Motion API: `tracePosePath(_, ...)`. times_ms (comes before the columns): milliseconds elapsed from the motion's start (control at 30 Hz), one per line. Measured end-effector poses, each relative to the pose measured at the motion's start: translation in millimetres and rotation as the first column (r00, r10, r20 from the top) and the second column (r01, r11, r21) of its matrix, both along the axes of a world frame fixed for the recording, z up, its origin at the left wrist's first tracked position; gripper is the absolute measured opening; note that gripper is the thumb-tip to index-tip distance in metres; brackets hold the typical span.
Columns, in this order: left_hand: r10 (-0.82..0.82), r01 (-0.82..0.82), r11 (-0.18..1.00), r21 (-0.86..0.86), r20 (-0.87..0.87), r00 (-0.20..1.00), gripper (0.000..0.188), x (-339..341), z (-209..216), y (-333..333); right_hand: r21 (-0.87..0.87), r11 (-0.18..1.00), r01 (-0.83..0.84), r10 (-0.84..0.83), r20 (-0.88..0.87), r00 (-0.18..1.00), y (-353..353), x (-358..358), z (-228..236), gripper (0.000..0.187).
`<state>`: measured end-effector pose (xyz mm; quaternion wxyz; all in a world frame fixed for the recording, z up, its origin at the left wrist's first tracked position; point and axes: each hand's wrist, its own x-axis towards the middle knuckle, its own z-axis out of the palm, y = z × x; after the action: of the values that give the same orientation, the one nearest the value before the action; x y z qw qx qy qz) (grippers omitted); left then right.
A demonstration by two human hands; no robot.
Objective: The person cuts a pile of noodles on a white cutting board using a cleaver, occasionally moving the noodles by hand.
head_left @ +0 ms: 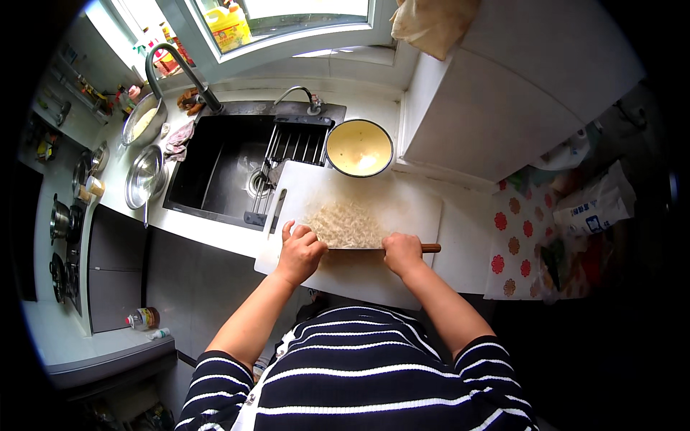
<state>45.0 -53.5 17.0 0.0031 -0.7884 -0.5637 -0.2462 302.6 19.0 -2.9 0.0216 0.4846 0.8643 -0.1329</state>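
Note:
A kitchen knife [355, 249] lies crosswise along the near edge of a pile of finely chopped pale food [346, 224], its blade seen edge-on. My right hand [402, 251] is closed round its brown wooden handle [431, 248]. At the blade's left end is my left hand [302, 251], fingers curled in against it; their exact hold on the steel is partly hidden. Pile and knife are on a white cutting board [413, 208], whose handle slot is at the far left. The kind of food cannot be made out.
Behind the board stands an enamel bowl [359, 147], cream inside with a dark rim. The dark sink [215, 154] with a black rack [302, 136] adjoins it on the left. Metal bowls [146, 176] stand beyond. A flowered cloth [514, 244] and plastic bags [596, 205] are at right.

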Motion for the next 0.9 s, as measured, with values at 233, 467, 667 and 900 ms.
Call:
tracePosePath(233, -0.011, 0.013, 0.999, 0.052, -0.024, 1.0, 0.009, -2.7, 24.5, 11.0, 0.079, 0.997, -0.01, 0.011, -0.013, 1.0, 7.8, -0.7, 15.9, 0.01)
tracePosePath(467, -0.008, 0.008, 1.0, 0.012, 0.0, 1.0, 0.009, -5.1, 1.5, 10.5, 0.026, 0.999, 0.03, -0.03, 0.006, 1.0, 7.2, -5.1, -4.7, 0.01)
tracePosePath(667, -0.033, 0.033, 0.996, 0.082, -0.004, 0.999, 0.01, -2.9, 32.5, 10.1, 0.007, 1.0, 0.016, -0.015, -0.01, 1.0, 7.3, -0.9, 18.1, 0.01)
tracePosePath(900, -0.025, 0.025, 0.999, 0.025, 0.002, 1.0, 0.009, -7.4, 3.2, 20.8, 0.073, 0.997, 0.018, -0.018, -0.002, 1.0, 18.4, -6.8, -1.4, 0.012)
